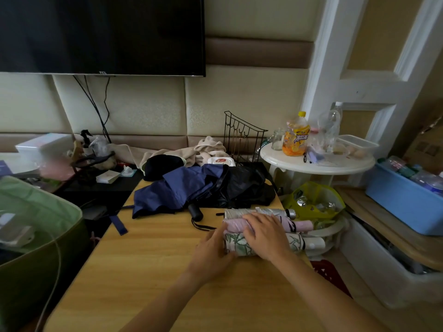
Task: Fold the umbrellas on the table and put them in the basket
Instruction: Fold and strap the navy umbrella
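Note:
Three folded umbrellas lie side by side at the right edge of the wooden table [148,264]: a silver one [239,213] farthest, a pink one [300,225] in the middle, and a leaf-patterned one [237,244] nearest. My left hand [212,254] grips the left end of the leaf-patterned umbrella. My right hand [266,233] lies flat over the leaf-patterned and pink umbrellas, its fingers spread across them. Behind them lie a loose navy umbrella [177,188] and a loose black umbrella [247,185], unfolded, with a black handle [196,213] poking out.
A white basket [335,230] holding a yellow bag stands just off the table's right edge, with a red crate [329,274] below. Farther back are a black wire rack [239,133], a round white side table [316,164] with bottles, and a green suitcase [36,212] at left.

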{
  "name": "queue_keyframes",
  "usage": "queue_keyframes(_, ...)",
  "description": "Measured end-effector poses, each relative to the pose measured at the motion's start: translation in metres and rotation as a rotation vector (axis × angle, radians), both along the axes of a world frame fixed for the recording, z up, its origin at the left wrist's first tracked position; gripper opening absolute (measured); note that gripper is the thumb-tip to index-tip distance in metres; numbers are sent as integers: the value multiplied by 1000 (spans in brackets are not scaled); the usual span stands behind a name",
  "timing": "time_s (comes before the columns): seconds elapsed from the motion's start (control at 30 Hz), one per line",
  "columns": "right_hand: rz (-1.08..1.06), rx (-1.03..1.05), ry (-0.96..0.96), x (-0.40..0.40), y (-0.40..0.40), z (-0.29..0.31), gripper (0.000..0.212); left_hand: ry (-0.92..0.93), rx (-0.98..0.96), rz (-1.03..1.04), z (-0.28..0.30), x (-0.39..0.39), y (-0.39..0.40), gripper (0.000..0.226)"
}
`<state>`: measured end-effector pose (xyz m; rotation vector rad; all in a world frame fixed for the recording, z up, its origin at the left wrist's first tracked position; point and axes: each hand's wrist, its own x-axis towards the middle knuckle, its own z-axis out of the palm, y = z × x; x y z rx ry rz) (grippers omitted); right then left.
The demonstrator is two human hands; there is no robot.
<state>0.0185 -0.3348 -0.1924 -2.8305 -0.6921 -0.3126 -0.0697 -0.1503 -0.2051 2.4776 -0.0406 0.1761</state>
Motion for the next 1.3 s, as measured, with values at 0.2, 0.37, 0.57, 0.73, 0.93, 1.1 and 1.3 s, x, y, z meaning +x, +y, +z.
queue_keyframes(0.2,-77,87,-78,6,37,12,31,25,53,127,11,-21,61,51)
queue_keyframes(0.37,257,225,70,7,99,20,19,15,54,183,14,-31,109,35)
queue_keyframes(0.57,173,201,199,14,165,8,28,37,62,233,11,-20,138,40)
queue_keyframes(0.73,7,319,234,22,197,-1,41,90,-96,350,23,-3,150,48)
queue_keyframes(0.93,59,426,418,-15,233,7,40,29,-191,497,43,2,178,43)
queue_keyframes(1.1,149,280,553,-55,247,19,31,164,-142,619,52,-4,200,27)
queue_keyframes(1.3,90,390,447,-59,238,50,24,434,55,530,49,-13,197,25)
